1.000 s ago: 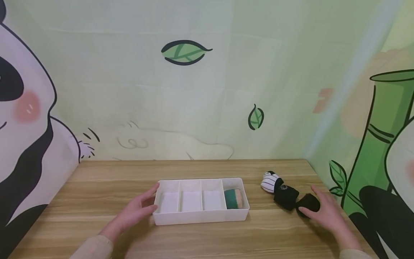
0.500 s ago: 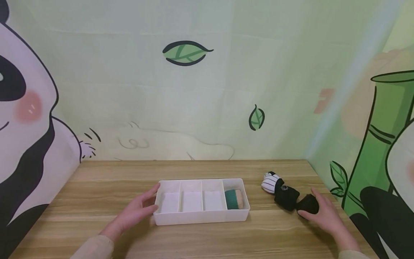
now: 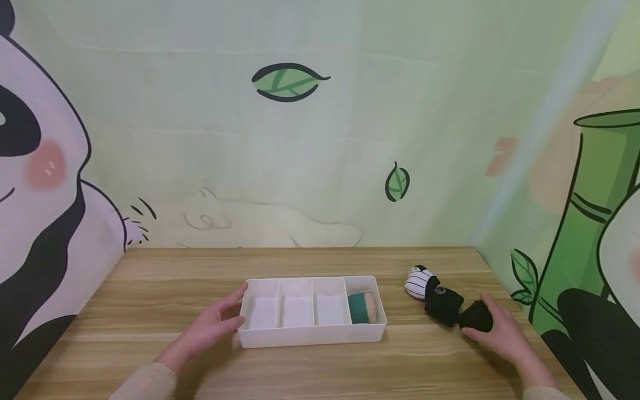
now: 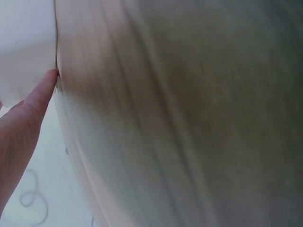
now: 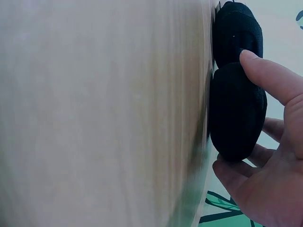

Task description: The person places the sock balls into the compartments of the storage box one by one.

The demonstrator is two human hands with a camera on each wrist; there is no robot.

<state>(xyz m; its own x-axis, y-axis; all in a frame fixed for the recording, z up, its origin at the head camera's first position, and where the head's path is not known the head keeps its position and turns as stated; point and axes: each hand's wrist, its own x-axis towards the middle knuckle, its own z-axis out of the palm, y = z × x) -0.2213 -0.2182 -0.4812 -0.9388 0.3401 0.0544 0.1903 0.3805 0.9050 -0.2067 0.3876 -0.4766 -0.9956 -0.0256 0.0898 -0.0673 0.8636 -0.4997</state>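
Note:
My left hand (image 3: 212, 325) touches the left end of a white divided box (image 3: 312, 336), its fingers fairly straight against the end wall. A finger shows against that wall in the left wrist view. At the right, my right hand (image 3: 505, 333) holds a black rolled-up sock (image 3: 476, 316) between thumb and fingers, low over the table. In the right wrist view the thumb lies over the top of this sock (image 5: 236, 113), with the fingertips at its lower end. Just beside it sits another black rolled-up sock (image 3: 443, 305) with a small grey mark.
Behind the black socks lies a white rolled-up sock with dark stripes (image 3: 418, 282). A green and pink rolled-up sock (image 3: 361, 308) is in the box's rightmost compartment; the other compartments hold nothing. The wooden table (image 3: 175, 272) meets a printed backdrop (image 3: 310, 183) at the back.
My right thumb and fingers have drawn in closer round the black sock. The view has shifted slightly; my left hand and the box stay together as before.

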